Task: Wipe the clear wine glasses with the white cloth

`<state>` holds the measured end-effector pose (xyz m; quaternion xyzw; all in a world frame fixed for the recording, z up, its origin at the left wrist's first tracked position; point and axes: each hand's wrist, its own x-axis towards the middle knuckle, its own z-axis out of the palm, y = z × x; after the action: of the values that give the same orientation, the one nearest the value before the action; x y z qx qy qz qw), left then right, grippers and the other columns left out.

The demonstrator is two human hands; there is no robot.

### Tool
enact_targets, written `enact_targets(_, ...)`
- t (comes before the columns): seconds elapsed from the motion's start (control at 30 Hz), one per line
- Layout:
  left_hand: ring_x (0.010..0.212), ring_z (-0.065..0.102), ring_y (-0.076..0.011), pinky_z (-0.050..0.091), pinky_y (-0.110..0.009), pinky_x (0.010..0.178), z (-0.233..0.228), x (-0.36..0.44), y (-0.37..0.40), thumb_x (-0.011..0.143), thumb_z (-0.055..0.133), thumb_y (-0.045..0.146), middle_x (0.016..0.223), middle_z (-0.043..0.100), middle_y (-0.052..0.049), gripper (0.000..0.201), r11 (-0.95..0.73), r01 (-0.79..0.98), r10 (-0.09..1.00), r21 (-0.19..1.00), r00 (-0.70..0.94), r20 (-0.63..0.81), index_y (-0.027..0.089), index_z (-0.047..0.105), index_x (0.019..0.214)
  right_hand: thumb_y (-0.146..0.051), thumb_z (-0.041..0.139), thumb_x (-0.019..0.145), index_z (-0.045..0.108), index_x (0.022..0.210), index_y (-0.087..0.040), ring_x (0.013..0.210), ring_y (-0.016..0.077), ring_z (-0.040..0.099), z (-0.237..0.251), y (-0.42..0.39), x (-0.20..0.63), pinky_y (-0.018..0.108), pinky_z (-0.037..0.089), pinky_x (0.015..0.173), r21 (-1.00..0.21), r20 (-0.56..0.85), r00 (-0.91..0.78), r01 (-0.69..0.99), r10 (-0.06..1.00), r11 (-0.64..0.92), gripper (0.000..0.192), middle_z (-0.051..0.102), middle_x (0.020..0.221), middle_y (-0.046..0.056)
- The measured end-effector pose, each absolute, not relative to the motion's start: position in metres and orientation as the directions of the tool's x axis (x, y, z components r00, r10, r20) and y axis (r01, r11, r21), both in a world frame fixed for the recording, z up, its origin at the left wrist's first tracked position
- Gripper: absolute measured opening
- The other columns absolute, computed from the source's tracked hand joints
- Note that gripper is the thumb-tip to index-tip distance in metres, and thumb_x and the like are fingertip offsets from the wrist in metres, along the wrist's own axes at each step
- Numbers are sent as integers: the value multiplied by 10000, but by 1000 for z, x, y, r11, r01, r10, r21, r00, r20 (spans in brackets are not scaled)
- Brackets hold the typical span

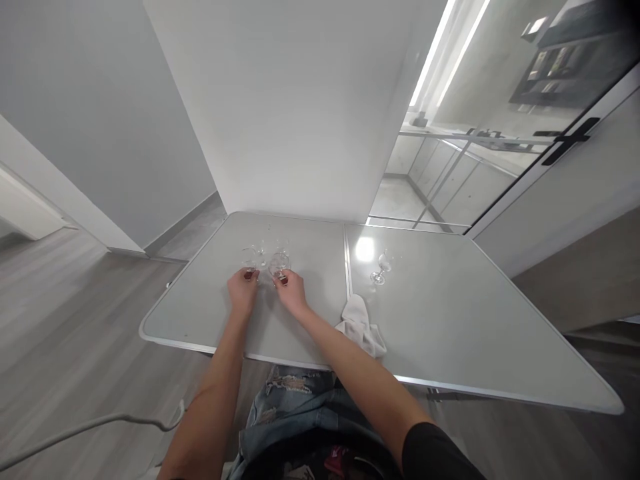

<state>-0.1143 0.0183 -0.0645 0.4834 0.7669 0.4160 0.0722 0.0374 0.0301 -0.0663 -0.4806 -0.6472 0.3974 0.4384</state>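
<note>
At the bottom of the frame sits the person's lap in ripped blue denim [295, 397], with a pale cable [90, 427] trailing over the wooden floor [65, 313] at lower left. Both bare forearms run up from there onto a grey folding table [450, 333] that fills the middle of the view.

Just right of the right forearm, near the table's front edge, a crumpled white cloth [361, 325] lies on the surface.

Further up, left of centre, the left hand [243, 291] and the right hand [291, 291] rest side by side on the tabletop. The fingers of each are curled narrow, and the tips meet the feet of a small cluster of clear stemmed glasses [267, 259] standing upright just beyond them. Whether the fingers actually pinch the glass bases or only touch them I cannot tell; the glass is too clear and small.

Well apart to the right, past the table's centre seam, a single stemmed glass [381, 268] stands alone beside a bright reflection.

Behind the table rises a white wall panel [300, 107], with a glass door [490, 100] at upper right.
</note>
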Motion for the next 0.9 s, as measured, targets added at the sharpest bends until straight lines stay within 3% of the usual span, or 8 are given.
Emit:
enact_targets(0.4,836,722,-218,525,-314,847,-64,-110,15,796,620,389,926,771,-85,279,207,665,801,717,-537,267,185,721,957,-216,644,841,695,944,-206,707,138,654,-74,34,29,276,530,801,-916,192,-142,329,971,229,115,729,944,36)
enact_targets(0.53,855,703,-231,517,-327,817,-65,-113,5,747,683,414,961,751,-83,337,244,682,793,690,-550,263,188,683,998,-193,728,712,616,1121,-231,631,108,630,-60,20,50,261,542,706,-959,117,-124,242,985,145,425,699,1076,25)
enact_targets(0.6,861,682,-249,507,-351,803,-64,-112,-5,723,705,452,964,730,-93,413,283,703,744,653,-590,313,178,658,1029,-268,735,710,587,1100,-238,607,105,610,-46,8,84,247,526,635,-974,128,-45,183,991,134,418,685,1011,3)
enact_targets(0.67,858,656,-263,488,-371,792,-64,-109,-18,737,687,485,961,707,-106,428,334,728,681,599,-626,380,168,640,1021,-334,673,781,562,1008,-233,615,118,585,-32,-2,132,239,499,614,-965,203,123,194,971,177,272,635,829,-29)
enact_targets(0.77,739,634,-259,434,-345,697,-64,-96,-36,880,517,490,759,676,-104,342,430,764,721,480,-611,327,186,649,793,-321,615,811,533,930,-222,661,127,533,-23,-4,217,252,468,677,-905,356,501,395,789,157,174,532,752,-40)
enact_targets(0.83,659,624,-251,382,-321,630,-66,-84,-45,929,424,462,654,652,-112,437,425,816,825,392,-528,202,202,634,647,-293,627,770,530,1002,-216,653,130,511,-27,5,267,260,451,689,-879,376,598,471,708,69,264,511,756,-46)
enact_targets(0.9,664,641,-261,356,-310,603,-69,-73,-49,927,417,452,672,678,-128,460,386,865,887,322,-444,128,208,654,617,-317,702,684,514,1150,-196,688,150,532,-37,22,303,270,447,691,-867,310,613,497,727,-49,517,526,792,-38)
